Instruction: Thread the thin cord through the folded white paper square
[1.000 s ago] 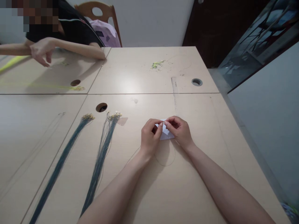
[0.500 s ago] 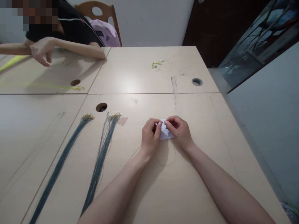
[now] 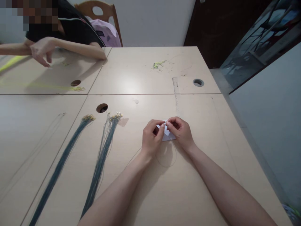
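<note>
My left hand (image 3: 151,138) and my right hand (image 3: 181,131) meet over a small white card (image 3: 168,135) lying on the beige table (image 3: 150,188). Both hands have thumb and fingers pinched together at the card's top edge. A thin thread (image 3: 166,164) loops on the table from under my hands toward me. What exactly sits between the fingertips is too small to make out.
Two long bundles of dark teal cords with gold clasps (image 3: 103,153) (image 3: 63,160) lie to the left. A clear ruler (image 3: 175,94), cable holes (image 3: 102,108) (image 3: 198,82) and yellow-green scraps (image 3: 158,65) lie farther back. Another person's hand (image 3: 42,50) rests at the far left by a chair (image 3: 98,15).
My fingertips have shifted slightly at the card's top edge. The other person's hand has barely moved.
</note>
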{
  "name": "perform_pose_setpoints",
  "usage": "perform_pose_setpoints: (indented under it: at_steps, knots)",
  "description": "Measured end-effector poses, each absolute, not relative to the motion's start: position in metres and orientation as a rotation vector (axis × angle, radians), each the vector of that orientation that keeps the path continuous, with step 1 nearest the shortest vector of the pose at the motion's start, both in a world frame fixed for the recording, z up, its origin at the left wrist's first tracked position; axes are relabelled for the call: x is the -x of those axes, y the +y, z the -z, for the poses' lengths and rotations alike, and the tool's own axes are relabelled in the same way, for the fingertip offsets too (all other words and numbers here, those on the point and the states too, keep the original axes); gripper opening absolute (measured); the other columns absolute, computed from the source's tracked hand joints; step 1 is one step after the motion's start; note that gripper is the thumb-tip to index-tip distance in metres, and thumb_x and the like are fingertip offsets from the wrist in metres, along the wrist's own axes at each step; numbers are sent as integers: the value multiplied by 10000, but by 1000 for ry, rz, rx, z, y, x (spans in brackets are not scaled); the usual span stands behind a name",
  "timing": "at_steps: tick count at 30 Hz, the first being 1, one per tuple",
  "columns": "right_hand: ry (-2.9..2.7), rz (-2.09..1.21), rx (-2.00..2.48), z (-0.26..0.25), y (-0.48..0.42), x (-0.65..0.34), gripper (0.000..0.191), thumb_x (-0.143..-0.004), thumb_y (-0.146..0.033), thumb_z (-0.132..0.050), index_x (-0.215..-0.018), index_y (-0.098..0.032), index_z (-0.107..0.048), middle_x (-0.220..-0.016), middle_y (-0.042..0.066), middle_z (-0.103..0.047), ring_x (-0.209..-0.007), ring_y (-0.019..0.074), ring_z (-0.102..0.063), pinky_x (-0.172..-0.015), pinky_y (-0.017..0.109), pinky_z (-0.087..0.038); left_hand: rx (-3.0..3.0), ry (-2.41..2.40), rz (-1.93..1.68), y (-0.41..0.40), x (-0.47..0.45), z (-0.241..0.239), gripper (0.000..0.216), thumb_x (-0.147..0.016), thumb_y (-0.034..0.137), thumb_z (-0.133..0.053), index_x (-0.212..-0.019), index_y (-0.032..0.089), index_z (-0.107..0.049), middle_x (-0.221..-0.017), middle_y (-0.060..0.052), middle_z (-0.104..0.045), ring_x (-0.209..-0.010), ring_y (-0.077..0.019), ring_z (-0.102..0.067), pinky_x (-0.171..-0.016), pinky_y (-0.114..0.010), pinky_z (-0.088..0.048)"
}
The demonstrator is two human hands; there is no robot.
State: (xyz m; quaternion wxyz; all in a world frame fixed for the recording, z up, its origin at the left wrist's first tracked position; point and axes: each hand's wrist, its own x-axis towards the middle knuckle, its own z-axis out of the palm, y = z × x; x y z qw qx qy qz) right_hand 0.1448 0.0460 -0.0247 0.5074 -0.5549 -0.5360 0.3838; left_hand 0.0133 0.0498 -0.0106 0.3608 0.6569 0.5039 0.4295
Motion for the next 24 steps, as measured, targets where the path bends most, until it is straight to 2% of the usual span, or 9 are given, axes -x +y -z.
perform_pose_setpoints:
  at_steps: [10,24]
  knots:
    - [-1287,-935,1329,24,47,-144,140,-769,-311,-568,-756,-172,-583,-674,9,-574,-616,124,-530,-576,245,-422,-1716,1313,-1129,51,-13,14,130,-813,262,-523,-788,172,-615,-722,-8,-583,-596,-85,-484,-552,-213,-382]
    - [-1322,-921,1335,24,47,-144,150,-767,-313,-565,-758,-168,-605,-688,20,-600,-625,128,-543,-576,243,-424,-1655,1329,-1143,52,-12,16,132,-810,276,-523,-776,178,-604,-725,-12,-583,-624,-99,-499,-564,-225,-386]
